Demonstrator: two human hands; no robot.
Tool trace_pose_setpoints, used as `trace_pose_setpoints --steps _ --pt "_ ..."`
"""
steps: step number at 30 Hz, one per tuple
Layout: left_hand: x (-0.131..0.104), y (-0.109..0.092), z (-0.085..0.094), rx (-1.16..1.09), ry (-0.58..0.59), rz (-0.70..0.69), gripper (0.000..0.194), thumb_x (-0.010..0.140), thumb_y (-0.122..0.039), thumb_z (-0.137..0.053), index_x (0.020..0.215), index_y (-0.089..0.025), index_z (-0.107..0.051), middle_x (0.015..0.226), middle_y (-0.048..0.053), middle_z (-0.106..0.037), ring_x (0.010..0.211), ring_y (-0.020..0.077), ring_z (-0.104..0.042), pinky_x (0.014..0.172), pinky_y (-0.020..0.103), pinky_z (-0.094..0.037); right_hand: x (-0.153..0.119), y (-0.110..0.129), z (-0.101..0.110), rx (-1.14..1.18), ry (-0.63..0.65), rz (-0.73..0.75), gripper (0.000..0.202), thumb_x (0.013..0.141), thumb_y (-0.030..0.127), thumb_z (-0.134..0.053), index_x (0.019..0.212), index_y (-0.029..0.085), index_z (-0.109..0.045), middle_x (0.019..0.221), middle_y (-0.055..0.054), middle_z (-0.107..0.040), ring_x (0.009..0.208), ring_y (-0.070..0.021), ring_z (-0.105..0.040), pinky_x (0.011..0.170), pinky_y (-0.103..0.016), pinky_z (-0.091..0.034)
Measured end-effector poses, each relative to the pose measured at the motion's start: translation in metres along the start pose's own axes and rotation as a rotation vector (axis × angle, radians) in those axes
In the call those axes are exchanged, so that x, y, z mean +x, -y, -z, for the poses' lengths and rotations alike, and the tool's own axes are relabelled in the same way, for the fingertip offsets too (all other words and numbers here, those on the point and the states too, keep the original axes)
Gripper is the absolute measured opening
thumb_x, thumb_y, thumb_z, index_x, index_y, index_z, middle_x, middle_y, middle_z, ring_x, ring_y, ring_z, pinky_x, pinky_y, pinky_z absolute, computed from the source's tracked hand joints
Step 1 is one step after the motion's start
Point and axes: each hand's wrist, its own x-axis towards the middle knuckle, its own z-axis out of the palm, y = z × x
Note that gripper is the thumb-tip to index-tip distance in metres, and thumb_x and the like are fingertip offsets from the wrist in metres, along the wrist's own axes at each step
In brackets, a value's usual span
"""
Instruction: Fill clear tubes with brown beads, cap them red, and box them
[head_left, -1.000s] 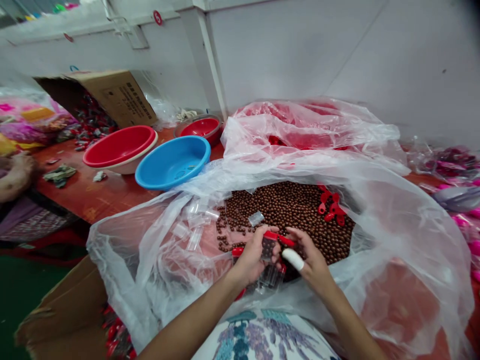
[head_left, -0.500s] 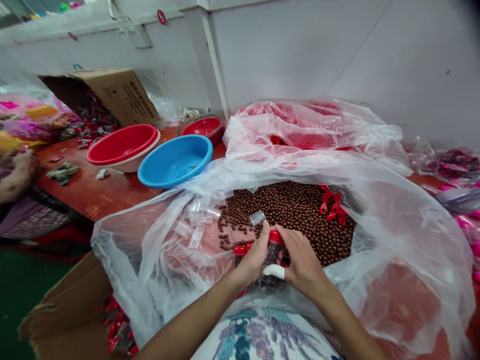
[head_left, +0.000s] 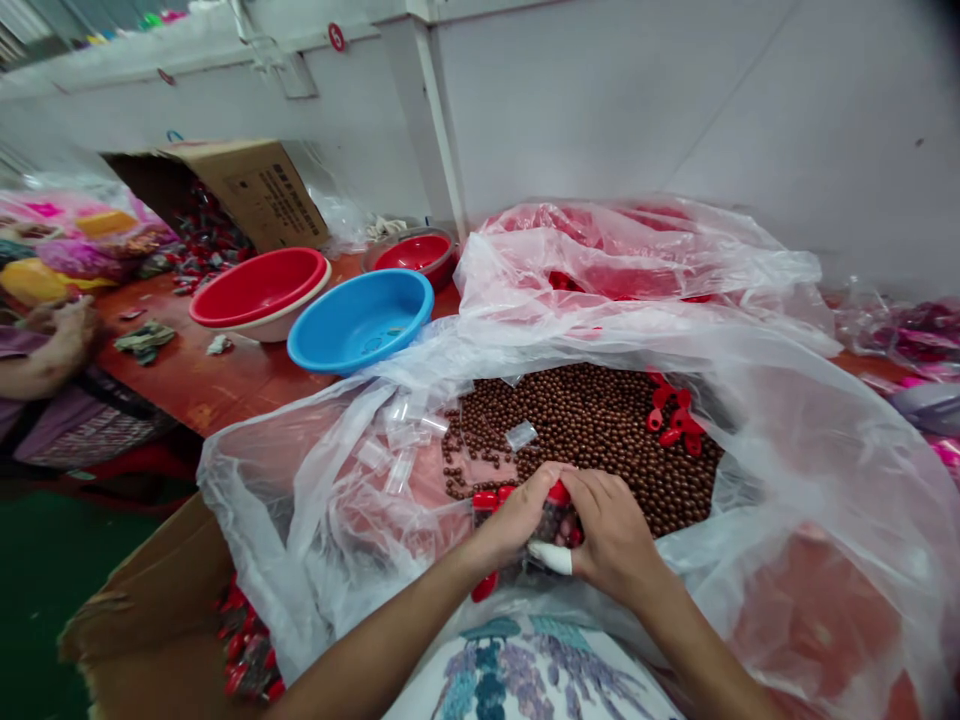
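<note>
Grip: both of your hands close on one red-capped container (head_left: 553, 522) at the lower centre of the frame. Your left hand (head_left: 519, 522) wraps its left side; your right hand (head_left: 616, 532) covers its right, the white thumb cover (head_left: 553, 557) across the front. The cap sits at the top of the clear body, under your fingers; whether it is fully seated, I cannot tell. Dark contents show through the wall.

Immediately left of your left hand stand further capped pieces (head_left: 486, 503), partly hidden by it. Beyond your fingers lie loose brown beads (head_left: 577, 420), with a small cluster of red caps (head_left: 679, 425) on their right side. Clear cases (head_left: 401, 440), apparently unfilled, lie left of the beads on the plastic sheeting (head_left: 337, 530).

Progress, in my judgement: this unit looks filled and at or near closing. The carton (head_left: 150, 610) at lower left holds many red-and-dark pieces, which I take as finished output. Plenty remains: beads, cases and caps are all on hand.

Further out, the blue basin (head_left: 360, 320) stands on the desk (head_left: 176, 385), upper left.
</note>
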Motion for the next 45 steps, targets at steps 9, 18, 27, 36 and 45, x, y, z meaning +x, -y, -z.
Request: trace_pose_setpoints --steps 9,18,27,36,45 --pt "0.062 -0.017 0.081 1.161 -0.028 -0.402 0.047 0.078 -0.005 -0.042 0.116 -0.026 -0.058 0.127 0.006 -0.047 0.114 0.0224 -0.04 0.1 0.036 -0.029 0.004 -0.033 0.014 0.084 0.301 -0.031 0.035 0.081 0.028 -0.054 0.116 0.026 -0.058 0.112 -0.007 -0.06 0.099 -0.0234 -0.054 0.085 -0.038 -0.043" --pt "0.067 -0.013 0.111 1.05 -0.087 -0.215 0.047 0.075 -0.028 -0.058 0.12 -0.018 -0.056 0.11 0.009 -0.05 0.096 0.0209 -0.051 0.093 0.032 -0.037 0.0 -0.154 0.035 -0.601 0.127 -0.385 0.05 0.068 0.004 -0.048 0.116 0.016 -0.058 0.11 -0.014 -0.059 0.092 -0.0274 -0.052 0.078 -0.039 -0.041" --pt "0.065 -0.017 0.122 0.47 -0.323 -0.293 0.045 0.073 -0.029 -0.06 0.117 -0.02 -0.058 0.093 0.003 -0.064 0.079 0.0147 -0.057 0.074 0.025 -0.044 -0.003 -0.138 0.026 -0.441 0.214 -0.419 0.046 0.067 0.003 -0.045 0.105 0.022 -0.061 0.096 -0.006 -0.064 0.092 -0.0234 -0.052 0.073 -0.032 -0.042" --pt "0.087 0.0 0.139 0.347 -0.586 -0.207 0.037 0.068 -0.027 -0.064 0.102 -0.015 -0.059 0.068 -0.002 -0.054 0.058 0.0101 -0.053 0.056 0.022 -0.045 -0.027 -0.142 0.021 -0.61 0.087 -0.456 0.046 0.068 0.008 -0.047 0.112 0.014 -0.057 0.115 -0.014 -0.053 0.101 -0.0275 -0.049 0.086 -0.038 -0.043" --pt "0.088 -0.007 0.118 0.335 -0.504 -0.014 0.024 0.065 -0.013 -0.064 0.089 -0.013 -0.063 0.069 0.001 -0.061 0.055 0.012 -0.058 0.053 0.024 -0.049 -0.043 -0.148 0.021 -0.528 0.064 -0.413 0.05 0.065 0.005 -0.044 0.113 0.013 -0.057 0.116 -0.014 -0.055 0.105 -0.027 -0.05 0.088 -0.038 -0.044"
